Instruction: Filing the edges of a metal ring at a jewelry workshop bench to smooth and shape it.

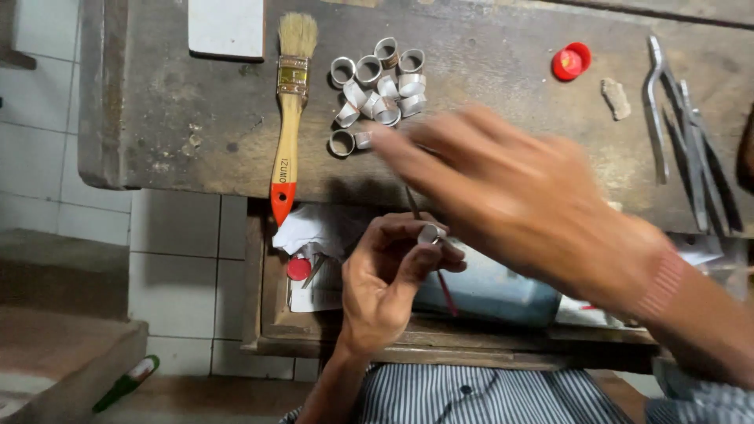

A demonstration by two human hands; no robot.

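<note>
My left hand (385,275) hovers over an open drawer (267,314) and pinches a small silver ring (430,232) between thumb and fingers, along with a thin red-ended stick (446,292). My right hand (518,192) is blurred, stretched out to the left above the workbench, its fingertips close to a cluster of several silver rings (377,86). Its fingers are spread and nothing shows in it.
A wooden paintbrush (289,110) with an orange tip lies left of the rings on the dark workbench (173,118). Metal tongs (683,133) lie at the right, a red cap (570,61) and a white tile (226,27) at the back. Papers fill the drawer.
</note>
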